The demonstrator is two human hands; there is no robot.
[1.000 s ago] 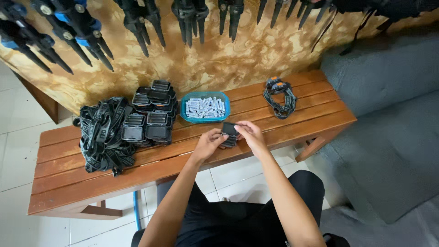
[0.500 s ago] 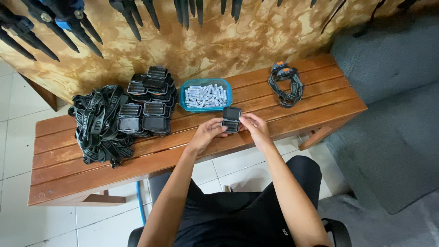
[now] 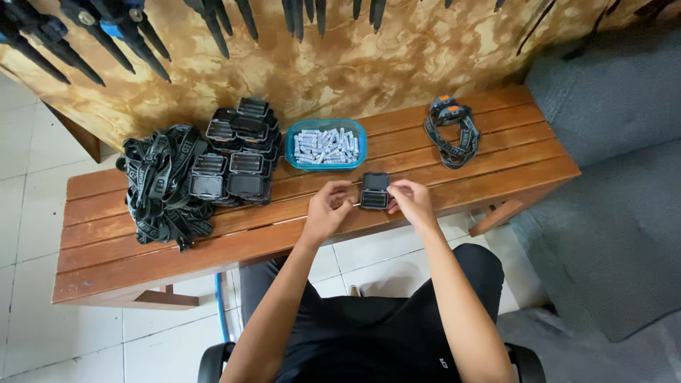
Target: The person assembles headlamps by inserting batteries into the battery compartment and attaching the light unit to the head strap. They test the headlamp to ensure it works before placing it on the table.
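Seen from above: a wooden slatted desk [image 3: 142, 262] before a mottled brown wall. Held between both hands, just above the front slats near the middle of the desk, a small black lamp unit [image 3: 374, 191]. Left hand [image 3: 328, 210] at its left edge, fingers curled and closed on the side of the unit; right hand [image 3: 412, 201] at its right edge, fingertips pinched on it. Hands close together, parted only by the unit itself. Just behind it, a blue oval tray [image 3: 291, 134] filled with small grey batteries [image 3: 326, 146]. Further left, a stack of similar black lamp units [image 3: 237, 152], touching a heap of black straps [image 3: 163, 184]. Well apart on the right, a single headlamp with strap [image 3: 451, 131]. Beside the desk on the right, a grey sofa [image 3: 610, 142]. Below, white tiled floor [image 3: 28, 170].
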